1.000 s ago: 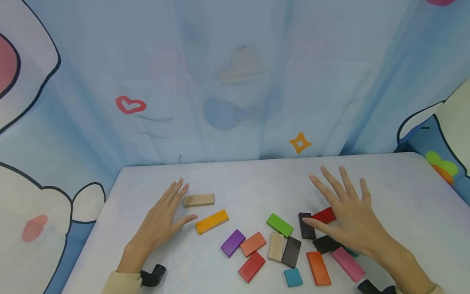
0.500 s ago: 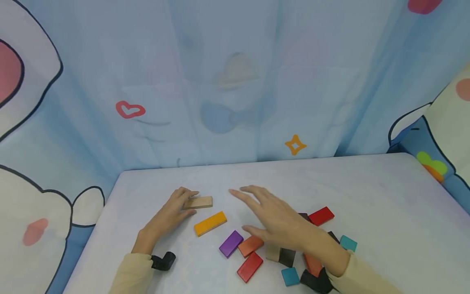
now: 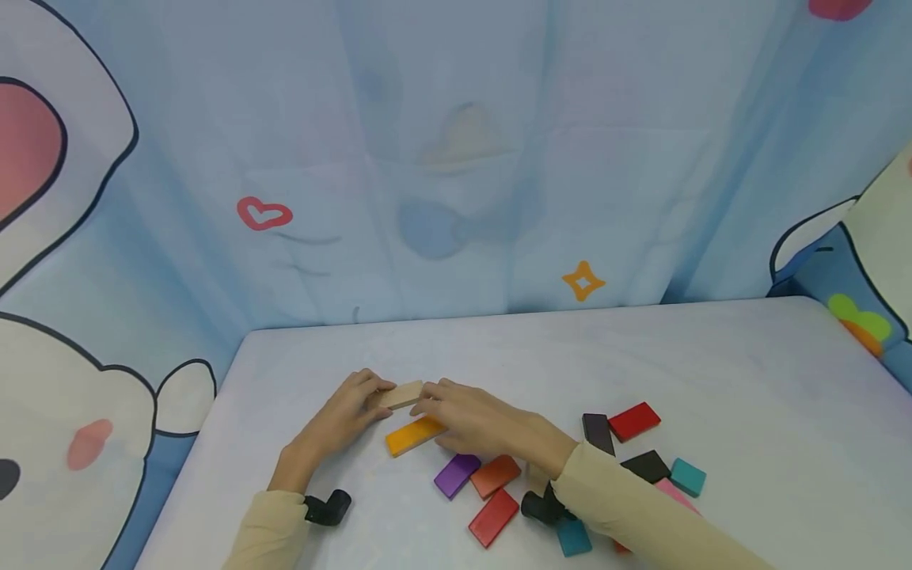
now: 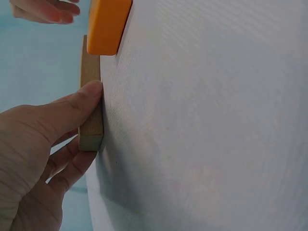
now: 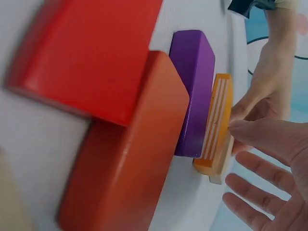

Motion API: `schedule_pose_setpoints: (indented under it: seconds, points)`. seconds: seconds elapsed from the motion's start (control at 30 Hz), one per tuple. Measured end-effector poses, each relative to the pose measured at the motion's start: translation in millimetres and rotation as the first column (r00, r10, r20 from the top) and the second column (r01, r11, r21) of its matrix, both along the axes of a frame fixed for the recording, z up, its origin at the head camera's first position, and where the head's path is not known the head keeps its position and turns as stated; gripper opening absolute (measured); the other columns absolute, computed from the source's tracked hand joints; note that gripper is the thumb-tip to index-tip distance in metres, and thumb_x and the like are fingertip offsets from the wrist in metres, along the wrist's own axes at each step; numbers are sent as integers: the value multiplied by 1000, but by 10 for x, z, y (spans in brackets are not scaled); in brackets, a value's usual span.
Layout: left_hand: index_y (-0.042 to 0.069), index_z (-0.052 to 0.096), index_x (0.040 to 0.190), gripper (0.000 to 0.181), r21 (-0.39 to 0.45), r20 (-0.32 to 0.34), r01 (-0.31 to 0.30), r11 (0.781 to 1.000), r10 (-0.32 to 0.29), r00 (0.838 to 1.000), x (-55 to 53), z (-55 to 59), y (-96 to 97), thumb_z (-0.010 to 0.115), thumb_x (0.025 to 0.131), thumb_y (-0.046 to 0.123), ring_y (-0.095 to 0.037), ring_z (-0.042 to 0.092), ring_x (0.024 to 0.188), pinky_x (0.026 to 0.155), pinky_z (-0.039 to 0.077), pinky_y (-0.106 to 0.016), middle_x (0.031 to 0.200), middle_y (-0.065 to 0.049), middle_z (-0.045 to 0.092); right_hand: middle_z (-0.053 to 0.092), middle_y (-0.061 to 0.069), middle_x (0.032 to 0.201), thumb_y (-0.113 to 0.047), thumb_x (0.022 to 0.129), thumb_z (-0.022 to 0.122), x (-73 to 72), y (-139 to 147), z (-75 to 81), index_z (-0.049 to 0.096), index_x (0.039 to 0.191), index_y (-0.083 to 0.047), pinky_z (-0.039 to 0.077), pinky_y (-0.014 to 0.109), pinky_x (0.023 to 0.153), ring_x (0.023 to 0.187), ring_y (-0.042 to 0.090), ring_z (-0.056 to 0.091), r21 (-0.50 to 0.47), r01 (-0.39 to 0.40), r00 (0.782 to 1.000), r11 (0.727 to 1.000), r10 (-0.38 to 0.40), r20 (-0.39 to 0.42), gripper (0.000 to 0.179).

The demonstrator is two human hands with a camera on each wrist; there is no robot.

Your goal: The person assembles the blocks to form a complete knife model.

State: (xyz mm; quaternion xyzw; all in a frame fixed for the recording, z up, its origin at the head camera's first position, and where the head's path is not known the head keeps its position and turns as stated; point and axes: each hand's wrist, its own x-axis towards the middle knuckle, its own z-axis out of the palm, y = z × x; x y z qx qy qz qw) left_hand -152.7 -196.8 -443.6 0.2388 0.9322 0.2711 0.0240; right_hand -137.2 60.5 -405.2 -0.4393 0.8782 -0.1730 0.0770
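A plain wooden block (image 3: pixel 402 394) lies flat near the left middle of the white table. My left hand (image 3: pixel 349 405) pinches its left end, with the thumb (image 4: pixel 86 98) on the near side and fingers behind. My right hand (image 3: pixel 479 418) hovers at the block's right end, over the right part of a yellow-orange block (image 3: pixel 410 438). In the right wrist view its fingers (image 5: pixel 262 168) are spread and relaxed with nothing between them, and the thumb overlaps the yellow-orange block. From the left wrist, the wooden block stretches behind the yellow-orange one.
Close by the right forearm lie a purple block (image 3: pixel 457 476), an orange block (image 3: pixel 495 476) and a red block (image 3: pixel 493 518). Farther right are another red block (image 3: pixel 634 421), black blocks and a teal block (image 3: pixel 688 477). The right sleeve covers several others. A blue curtain (image 3: pixel 456 198) hangs behind the table.
My right hand has swept left from the right-hand blocks to the wooden block. My left hand has closed its fingers on that block, which is now turned slightly.
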Motion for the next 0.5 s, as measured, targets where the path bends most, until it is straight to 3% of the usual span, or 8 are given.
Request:
schedule_pose_setpoints:
  seconds: [0.27,0.5]
  points:
    - [3,70,124,31,9,-60,36,999,-35,998,4,-6,4,77,96,13,-23,57,107,97,51,-43,113,-4,64,64,6,129,-7,96,74,-57,-197,-60,71,130,-7,44,43,114,126,23,59,70,-41,999,997,41,4,34]
    - [2,70,125,31,22,-26,45,999,-45,999,1,29,20,77,96,11,-24,58,108,97,50,-44,114,-5,64,65,1,117,-13,99,74,-53,-218,-133,75,124,-12,52,35,98,111,18,60,91,-38,997,995,43,-56,25]
